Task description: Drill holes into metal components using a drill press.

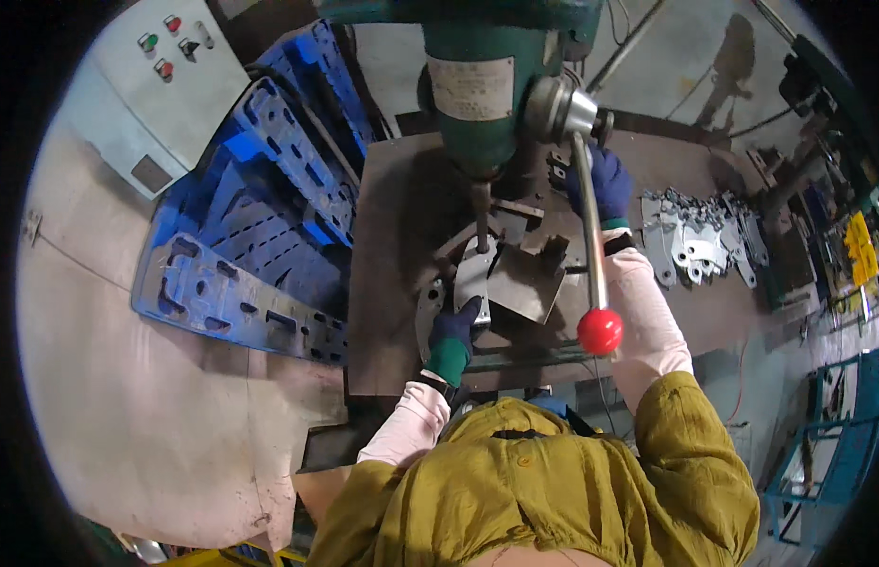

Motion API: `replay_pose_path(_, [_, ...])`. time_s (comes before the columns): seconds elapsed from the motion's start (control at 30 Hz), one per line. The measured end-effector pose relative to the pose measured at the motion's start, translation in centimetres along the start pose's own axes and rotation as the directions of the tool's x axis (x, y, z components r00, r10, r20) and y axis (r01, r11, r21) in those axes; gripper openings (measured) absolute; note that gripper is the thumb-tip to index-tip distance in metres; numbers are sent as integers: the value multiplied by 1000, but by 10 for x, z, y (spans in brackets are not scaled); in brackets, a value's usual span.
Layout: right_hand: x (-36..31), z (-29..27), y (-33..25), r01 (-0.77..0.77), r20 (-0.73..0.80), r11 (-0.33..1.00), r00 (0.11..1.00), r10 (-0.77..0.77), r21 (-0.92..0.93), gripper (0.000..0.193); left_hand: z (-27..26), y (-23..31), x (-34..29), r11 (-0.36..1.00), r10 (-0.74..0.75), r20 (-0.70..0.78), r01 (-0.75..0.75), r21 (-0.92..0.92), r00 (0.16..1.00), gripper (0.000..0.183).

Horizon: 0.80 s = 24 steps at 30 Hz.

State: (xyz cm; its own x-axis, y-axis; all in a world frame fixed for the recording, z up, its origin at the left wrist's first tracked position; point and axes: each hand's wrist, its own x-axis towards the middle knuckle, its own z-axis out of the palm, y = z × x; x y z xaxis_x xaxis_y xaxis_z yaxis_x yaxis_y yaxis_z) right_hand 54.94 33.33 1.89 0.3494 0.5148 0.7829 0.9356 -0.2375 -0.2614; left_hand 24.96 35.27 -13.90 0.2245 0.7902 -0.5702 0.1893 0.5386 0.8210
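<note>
Under the green drill press (477,123), a pale curved metal plate (472,279) lies with its far end beneath the drill bit (482,217). My left hand (452,333), in a dark blue glove with a green cuff, grips the plate's near end. Another grey plate with holes (428,317) is just left of it, and a flat metal block (524,283) of the fixture sits to its right. My right hand (606,189), gloved in dark blue, is closed by the feed hub, seemingly round a lever spoke that it mostly hides. A red-knobbed feed lever (595,246) crosses in front of it.
Several loose metal plates (699,246) are heaped on the right of the brown worktable (392,227). Blue plastic pallets (241,274) stand to the left, below a pale control box (165,85) with buttons. A blue rack (836,425) is at the lower right.
</note>
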Motion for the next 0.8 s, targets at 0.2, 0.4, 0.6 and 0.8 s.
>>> replay_pose_path(0.2, [49,6,44,132,-79,991,988,-131,2,45,7,13,-26,961,92,100,-62,-271,991,42])
replay_pose_path(0.4, [-4,8,24,131,-29,988,991,-134,-81,46,7,-1,-7,974,51,47,-39,-222,998,47])
replay_pose_path(0.6, [-48,-22,-54,-342,249,853,933,260,393,22,-19,-67,68,968,251,-10,-251,20,968,47])
replay_pose_path(0.8, [-51,-107,-87,-481,562,419,822,-89,770,24,16,-6,7,978,37,128,-10,-207,991,49])
